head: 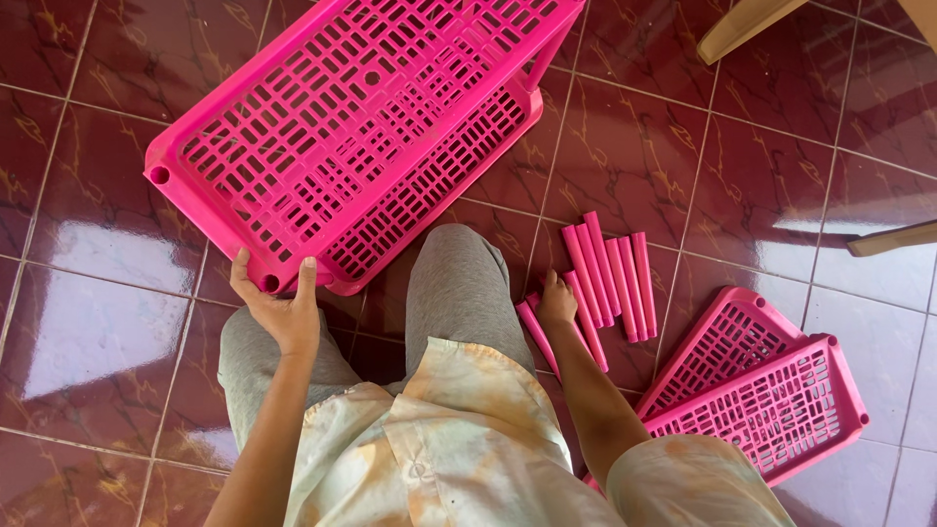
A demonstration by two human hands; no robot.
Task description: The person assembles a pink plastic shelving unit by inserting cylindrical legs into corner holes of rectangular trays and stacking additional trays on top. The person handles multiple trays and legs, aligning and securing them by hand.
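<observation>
A large pink plastic rack (361, 127), two slotted shelves joined by posts, stands tilted on the floor in front of my knees. My left hand (280, 303) grips its near corner, thumb and fingers around the corner socket. My right hand (556, 301) reaches down to a bunch of pink plastic tubes (605, 273) lying on the tiles, fingers closed on one tube near its end.
Two more pink slotted shelves (771, 400) lie overlapping on the floor at the right. Wooden furniture legs (742, 24) show at the top right and another (893, 239) at the right edge. The floor is glossy dark red tile (98, 322).
</observation>
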